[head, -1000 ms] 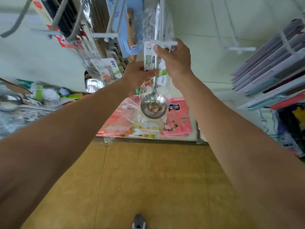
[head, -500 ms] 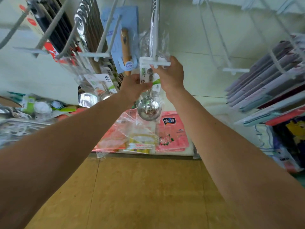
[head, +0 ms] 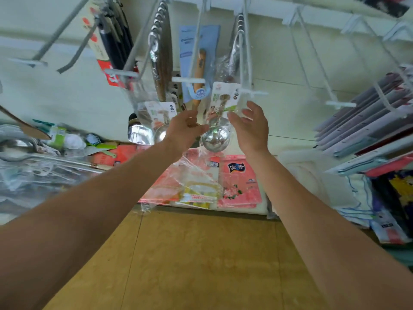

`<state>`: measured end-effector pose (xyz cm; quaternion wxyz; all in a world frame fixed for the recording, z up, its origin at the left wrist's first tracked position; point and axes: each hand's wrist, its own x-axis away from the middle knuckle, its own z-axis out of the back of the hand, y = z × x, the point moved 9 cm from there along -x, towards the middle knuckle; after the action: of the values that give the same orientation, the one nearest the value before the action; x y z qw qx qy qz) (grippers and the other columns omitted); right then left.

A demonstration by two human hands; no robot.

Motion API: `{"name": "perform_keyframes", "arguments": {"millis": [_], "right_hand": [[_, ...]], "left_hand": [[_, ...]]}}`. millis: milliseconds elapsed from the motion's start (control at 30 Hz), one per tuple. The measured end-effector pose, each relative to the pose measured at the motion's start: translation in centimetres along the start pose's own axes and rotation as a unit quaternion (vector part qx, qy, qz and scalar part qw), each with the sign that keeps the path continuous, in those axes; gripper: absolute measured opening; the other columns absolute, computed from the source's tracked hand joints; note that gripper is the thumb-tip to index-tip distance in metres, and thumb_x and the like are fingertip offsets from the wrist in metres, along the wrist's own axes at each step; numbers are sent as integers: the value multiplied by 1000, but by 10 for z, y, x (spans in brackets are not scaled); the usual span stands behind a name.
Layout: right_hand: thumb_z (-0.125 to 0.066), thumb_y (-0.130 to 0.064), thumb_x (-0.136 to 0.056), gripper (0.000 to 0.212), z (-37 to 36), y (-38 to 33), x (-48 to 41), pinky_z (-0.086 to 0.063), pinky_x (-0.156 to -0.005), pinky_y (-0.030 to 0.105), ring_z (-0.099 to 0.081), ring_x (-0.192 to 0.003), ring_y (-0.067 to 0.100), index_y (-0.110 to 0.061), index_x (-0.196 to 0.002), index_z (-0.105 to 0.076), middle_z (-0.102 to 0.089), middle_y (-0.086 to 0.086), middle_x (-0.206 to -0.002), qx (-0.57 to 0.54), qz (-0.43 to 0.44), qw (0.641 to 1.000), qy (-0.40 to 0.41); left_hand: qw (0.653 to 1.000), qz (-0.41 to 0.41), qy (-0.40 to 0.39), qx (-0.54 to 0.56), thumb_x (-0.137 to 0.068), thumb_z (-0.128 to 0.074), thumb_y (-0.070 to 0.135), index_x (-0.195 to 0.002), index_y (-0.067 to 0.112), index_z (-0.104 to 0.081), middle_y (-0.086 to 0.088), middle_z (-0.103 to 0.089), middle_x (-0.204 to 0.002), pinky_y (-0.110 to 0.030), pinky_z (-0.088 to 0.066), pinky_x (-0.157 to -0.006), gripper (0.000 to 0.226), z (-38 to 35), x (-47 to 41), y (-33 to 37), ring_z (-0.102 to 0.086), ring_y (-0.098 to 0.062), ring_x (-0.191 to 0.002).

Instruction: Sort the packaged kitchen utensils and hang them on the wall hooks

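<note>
Two open hands on either side of a packaged ladle hanging on a wall hook.

The fingers (head: 252,108) of the right hand (head: 251,128) are spread apart and nothing is gripped; the fingers (head: 190,118) of the left hand (head: 183,129) are loose and slightly bent, also around nothing. Between the two hands the ladle (head: 215,139) is seen in its clear wrapper, its card threaded on the white hook (head: 251,93), bowl hanging down. Whether a fingertip brushes the wrapper cannot be told. More packaged utensils (head: 161,63) are hung on the hooks to the left. Further left, a heap of wrapped utensils (head: 33,162) is laid on a shelf. The hanging of this ladle is judged done. Next, both hands would need to be drawn back and another packet chosen from the heap and matched to its hook.
</note>
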<state>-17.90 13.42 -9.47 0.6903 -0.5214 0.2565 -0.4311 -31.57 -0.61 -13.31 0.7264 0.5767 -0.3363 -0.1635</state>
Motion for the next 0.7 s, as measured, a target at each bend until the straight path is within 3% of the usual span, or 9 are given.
{"name": "perform_keyframes", "arguments": {"millis": [100,200,300,400,467,567,633,700], "right_hand": [[-66,-32,-94,42,-21,3,45,-42,-65,2,-61,-96,9,-15,-131,-54,-62,0,-118,21,3,1000,-15],[-59,-30,-98,37,-68,3,98,-43,-67,0,-61,-93,3,-9,-128,-57,-65,-4,-107,56,25,993,-96],[-56,-33,-100,34,-129,-11,150,-49,-87,14,-60,-99,0,-15,-128,-58,-66,-5,-118,93,70,977,-178],[-54,-39,-100,36,-195,-35,194,-44,-93,10,-56,-104,-9,-19,-130,-58,-59,-16,-122,122,123,957,-234],[-52,-44,-99,38,-244,-53,228,-47,-98,23,-58,-111,-1,-24,-132,-56,-61,-11,-129,133,152,943,-266],[-49,-49,-98,40,-320,-82,284,-54,-90,33,-62,-106,10,-31,-133,-53,-60,-7,-130,156,184,917,-318],[-43,-60,-94,50,-373,-104,325,-54,-93,42,-60,-114,13,-32,-136,-51,-57,-7,-134,173,204,897,-351],[-42,-60,-95,55,-427,-125,367,-48,-102,41,-54,-124,12,-27,-139,-50,-56,-6,-136,195,238,872,-381]], "left_hand": [[999,-8,23,-27,-85,-75,17,-133,10,-55,1,-65,-111,-26,-47,-93,52,37,31,-8,-61,-16,-106],[996,3,40,-83,-87,-72,32,-136,17,-54,2,-61,-124,-29,-45,-99,54,91,68,-30,-58,-16,-114],[983,-20,62,-173,-90,-64,44,-141,20,-49,3,-58,-132,-38,-47,-101,58,163,109,-46,-59,-22,-116],[965,-48,112,-231,-90,-64,42,-142,17,-48,6,-52,-132,-31,-37,-102,59,246,155,-51,-48,-14,-123],[956,-34,150,-248,-89,-64,45,-143,19,-46,0,-48,-143,-33,-33,-108,63,310,188,-65,-42,-17,-133],[946,6,192,-260,-89,-63,49,-145,26,-42,2,-40,-150,-35,-28,-112,64,402,240,-86,-34,-18,-140],[939,26,223,-262,-90,-63,47,-145,25,-41,2,-39,-151,-33,-27,-112,63,460,278,-94,-33,-18,-139],[932,48,259,-249,-90,-63,44,-145,26,-41,1,-39,-151,-32,-26,-112,62,518,319,-105,-33,-18,-139]]}}
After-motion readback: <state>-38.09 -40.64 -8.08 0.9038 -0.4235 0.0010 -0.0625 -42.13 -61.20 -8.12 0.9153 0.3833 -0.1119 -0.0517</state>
